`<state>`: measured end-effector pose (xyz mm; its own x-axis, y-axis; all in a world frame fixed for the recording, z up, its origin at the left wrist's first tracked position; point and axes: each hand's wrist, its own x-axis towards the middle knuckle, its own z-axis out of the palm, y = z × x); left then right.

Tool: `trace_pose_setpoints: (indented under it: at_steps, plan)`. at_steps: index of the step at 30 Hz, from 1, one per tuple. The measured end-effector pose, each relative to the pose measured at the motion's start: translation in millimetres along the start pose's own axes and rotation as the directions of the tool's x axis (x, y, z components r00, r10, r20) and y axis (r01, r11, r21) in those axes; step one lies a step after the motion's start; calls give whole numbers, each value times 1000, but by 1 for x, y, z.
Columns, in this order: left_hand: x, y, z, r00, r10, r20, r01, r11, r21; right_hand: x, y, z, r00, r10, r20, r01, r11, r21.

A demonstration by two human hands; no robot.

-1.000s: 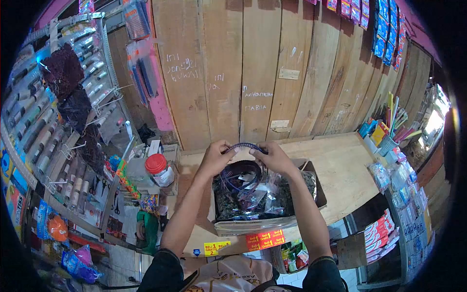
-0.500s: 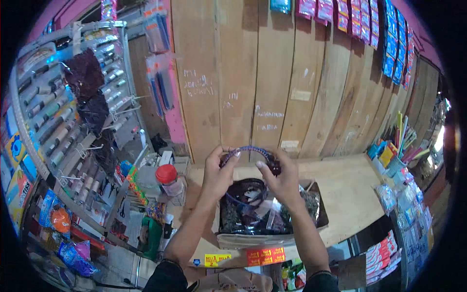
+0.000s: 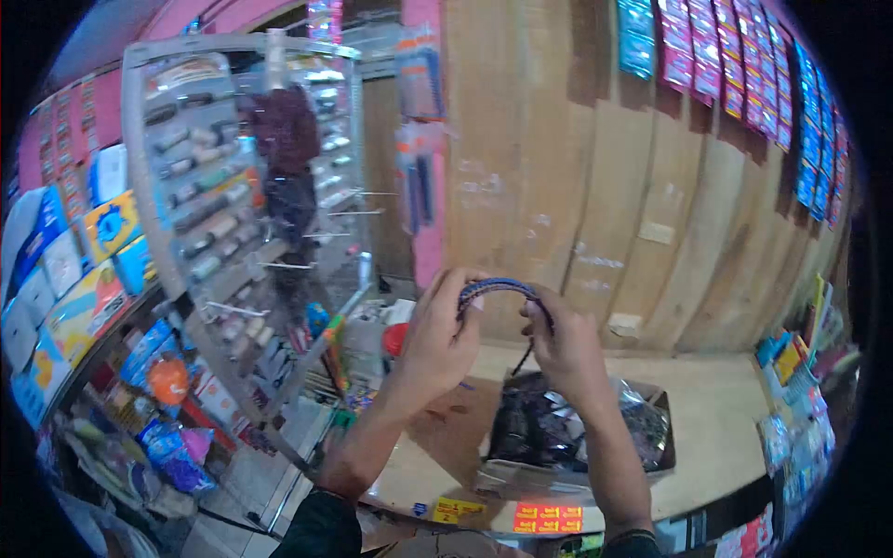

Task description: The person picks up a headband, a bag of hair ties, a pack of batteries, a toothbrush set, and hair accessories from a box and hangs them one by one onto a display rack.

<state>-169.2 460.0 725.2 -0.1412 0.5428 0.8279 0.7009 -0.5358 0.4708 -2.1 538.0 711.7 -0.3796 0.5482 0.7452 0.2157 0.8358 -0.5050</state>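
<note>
A dark blue headband (image 3: 507,283), curved in an arch, is held up above the counter. My left hand (image 3: 445,325) is closed around its left end, thumb pressed on the inner side. My right hand (image 3: 569,349) grips the opposite end, with the fingers curled. More than one band may be stacked there; blur keeps me from telling. Below and slightly right, a shallow cardboard box (image 3: 521,479) holds dark items and clear plastic packets. My right forearm crosses in front of the box and hides part of its contents.
A wire display rack (image 3: 223,209) with rows of small tubes and protruding hooks stands at left. Behind the wooden counter (image 3: 716,418) rises a plank wall (image 3: 595,186). Sachet strips (image 3: 726,70) hang upper right. A red-lidded jar (image 3: 395,339) is behind my left wrist.
The view has swung left, so the rack and box appear farther right. Both hands still hold the headband, and the box now sits lower and to the right of them.
</note>
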Motion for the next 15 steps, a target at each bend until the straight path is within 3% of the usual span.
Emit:
trace_pose_setpoints:
  at_steps: [3, 4, 7, 11, 12, 15]
  plan:
    - [6, 7, -38, 999, 12, -34, -9, 995, 99, 14, -19, 25, 998, 22, -54, -18, 997, 74]
    - [6, 18, -51, 998, -36, -43, 39, 997, 69, 20, -30, 33, 988, -61, -140, 70, 996, 60]
    - [10, 17, -82, 967, 148, -208, -113, 978, 175, 41, -66, 46, 969, -181, -170, 182, 983, -10]
    - [7, 25, -127, 921, 193, -338, -90, 951, 297, 67, -93, 71, 917, -305, -259, 313, 950, -10]
    - [6, 26, -134, 902, 146, -406, -56, 973, 225, 74, -100, 77, 891, -343, -298, 365, 931, 21]
    - [9, 42, -166, 857, 265, -441, -30, 881, 472, 93, -131, 90, 833, -413, -369, 479, 871, 106]
